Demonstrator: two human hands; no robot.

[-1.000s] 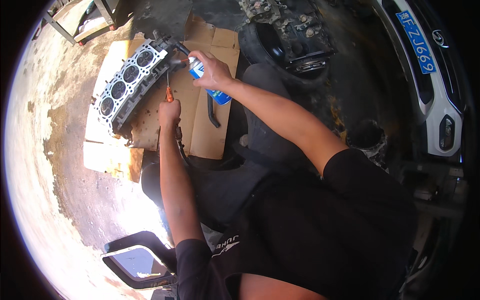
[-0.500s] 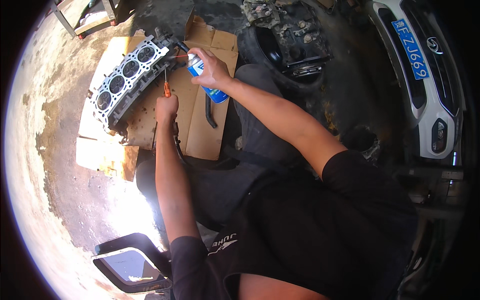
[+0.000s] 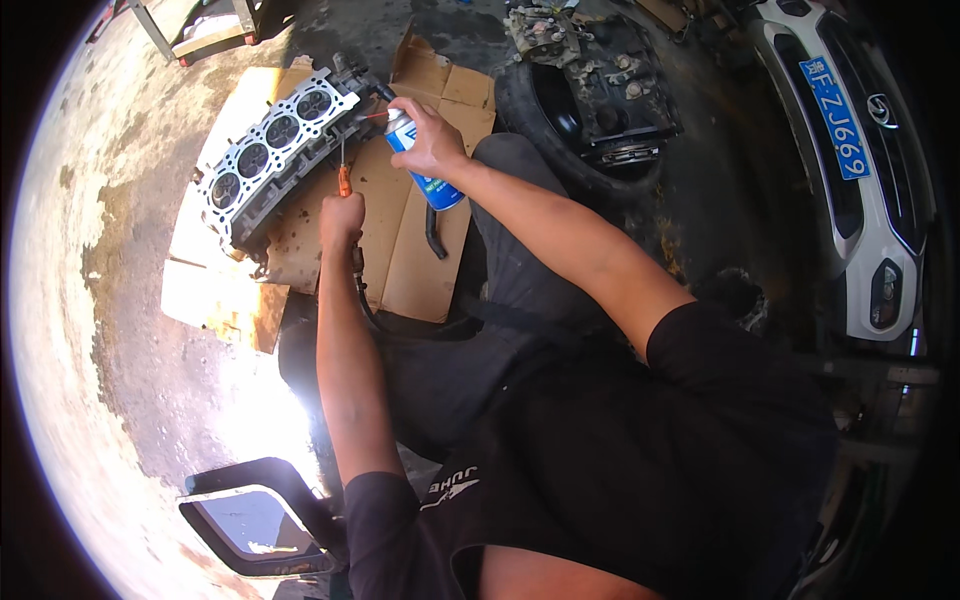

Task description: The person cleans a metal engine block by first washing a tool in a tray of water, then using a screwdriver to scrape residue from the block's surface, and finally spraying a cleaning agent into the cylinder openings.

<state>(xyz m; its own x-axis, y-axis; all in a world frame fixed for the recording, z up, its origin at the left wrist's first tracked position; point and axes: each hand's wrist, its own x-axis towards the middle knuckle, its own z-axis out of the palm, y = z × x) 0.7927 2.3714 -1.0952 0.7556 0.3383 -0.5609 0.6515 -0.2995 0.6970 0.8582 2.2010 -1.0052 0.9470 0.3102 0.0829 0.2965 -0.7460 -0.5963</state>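
Observation:
My right hand (image 3: 432,140) is closed round a blue and white aerosol can (image 3: 437,192). The can's thin red straw points left at the near end of a metal cylinder head (image 3: 268,147), just short of it. In my left hand (image 3: 343,222) is an orange air blow gun (image 3: 345,180), its slim metal nozzle aimed up toward the cylinder head's side. An air hose (image 3: 361,290) trails down from below that hand. Four-bore face upward, the head lies slanted on flattened cardboard (image 3: 395,275). Whether any spray leaves the straw, I cannot tell.
A short bent black hose (image 3: 435,236) rests on the cardboard. To the right, greasy engine parts (image 3: 620,95) sit by a tyre (image 3: 535,130). A white car front (image 3: 865,265) stands at far right, a wheeled metal stand (image 3: 210,42) at top left, a framed mirror-like panel (image 3: 250,525) at lower left.
The whole scene has shifted slightly rightward as my head turned. Both hands keep their grips, and the can and blow gun stay close to the same end of the cylinder head.

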